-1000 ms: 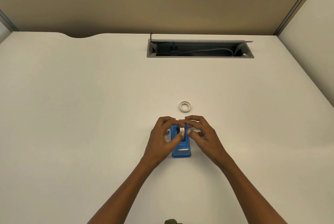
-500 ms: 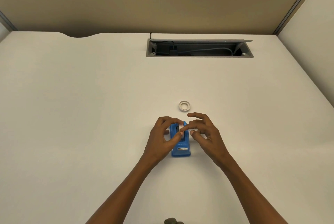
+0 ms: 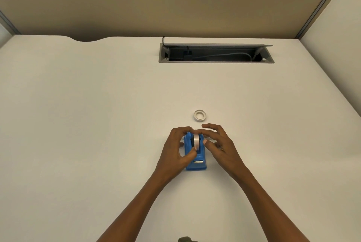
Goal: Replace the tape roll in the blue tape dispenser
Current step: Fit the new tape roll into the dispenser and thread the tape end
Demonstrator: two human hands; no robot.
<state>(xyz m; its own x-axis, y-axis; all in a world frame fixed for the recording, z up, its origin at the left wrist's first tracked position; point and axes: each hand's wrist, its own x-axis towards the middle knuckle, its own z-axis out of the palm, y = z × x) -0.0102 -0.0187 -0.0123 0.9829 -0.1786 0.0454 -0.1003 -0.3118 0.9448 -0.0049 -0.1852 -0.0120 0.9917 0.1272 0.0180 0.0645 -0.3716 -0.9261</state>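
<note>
Just below the middle of the frame, the blue tape dispenser (image 3: 195,155) is sitting on the white desk (image 3: 88,124), and both hands are working a white tape roll (image 3: 197,141) standing on edge in its cradle. The left hand (image 3: 178,151) is curling around the dispenser's left side with its thumb pressing the roll's near face; the right hand (image 3: 218,144) is pinching the roll's right flank, its other fingers spread loose. Seating it well probably means keeping the roll upright and square to the slot, bracing the body so it is not sliding, and pressing evenly. A second ring (image 3: 199,115) is lying flat just above the hands, used or fresh unclear. The fingers are hiding the hub and cradle, so whether the roll is fully seated cannot be told.
</note>
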